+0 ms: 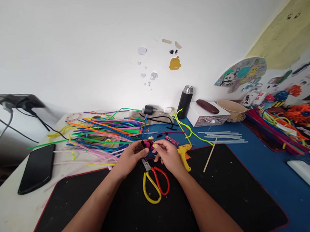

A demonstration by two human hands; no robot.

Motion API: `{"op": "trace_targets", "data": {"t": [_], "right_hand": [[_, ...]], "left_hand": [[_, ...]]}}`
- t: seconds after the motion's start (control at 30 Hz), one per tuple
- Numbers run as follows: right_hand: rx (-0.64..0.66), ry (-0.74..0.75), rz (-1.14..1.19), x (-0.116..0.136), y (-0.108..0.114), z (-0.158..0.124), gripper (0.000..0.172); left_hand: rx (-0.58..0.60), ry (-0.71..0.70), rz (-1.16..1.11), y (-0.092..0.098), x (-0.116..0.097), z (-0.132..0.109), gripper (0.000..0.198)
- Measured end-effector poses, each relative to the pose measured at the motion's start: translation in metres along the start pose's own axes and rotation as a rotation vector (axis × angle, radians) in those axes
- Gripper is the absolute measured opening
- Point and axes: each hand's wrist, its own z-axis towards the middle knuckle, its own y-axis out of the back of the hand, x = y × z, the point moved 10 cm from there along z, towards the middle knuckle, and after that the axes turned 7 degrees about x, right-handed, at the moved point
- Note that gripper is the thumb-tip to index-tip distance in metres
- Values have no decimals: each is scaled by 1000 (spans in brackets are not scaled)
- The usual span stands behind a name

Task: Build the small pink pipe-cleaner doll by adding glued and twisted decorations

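My left hand [131,157] is closed, pinching a small magenta and black pipe-cleaner piece [147,143] between thumb and fingers. My right hand [169,155] meets it from the other side, its fingertips closed on a tiny yellow bit [154,146] at the piece's edge. Fingers cover part of both, so I cannot tell how they join. Below the hands lie scissors [156,185] with one yellow and one red handle, blades partly hidden by my hands. Just right of my right wrist rests a yellow hot glue gun [184,158].
Loose coloured pipe cleaners [106,130] cover the back left. A phone [36,168] lies at left on the table. Behind stand a black thermos [185,102] and a white drawer box [208,113]. Clear glue sticks [222,136] and a wooden stick [210,155] lie at right on the black mat [225,195].
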Motion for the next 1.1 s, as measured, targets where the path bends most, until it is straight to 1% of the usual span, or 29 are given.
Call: {"op": "trace_targets", "data": {"t": [0.13, 0.27, 0.4, 0.53, 0.67, 0.83, 0.97, 1.1], "right_hand": [[-10, 1, -45, -2, 0, 3, 33], [-21, 36, -139, 0, -1, 6, 31], [-24, 85, -236, 6, -2, 6, 29], [-27, 114, -293, 13, -3, 5, 31], [-38, 82, -319, 11, -1, 3, 32], [-85, 18, -305, 6, 8, -3, 35], [-103, -48, -306, 1, 12, -5, 41], [-95, -50, -326, 2, 10, -4, 42]], "left_hand": [[-39, -19, 191, 8, -3, 0, 56], [-98, -18, 381, 16, -6, -2, 49], [-106, -31, 448, 14, -10, -4, 40], [-120, -74, 503, 9, -15, -6, 29], [-139, -88, 577, 7, -19, -7, 25], [-113, -67, 632, 5, -15, -5, 26], [-102, -130, 722, 1, -17, -5, 24], [-87, -163, 776, -3, -18, -5, 25]]}}
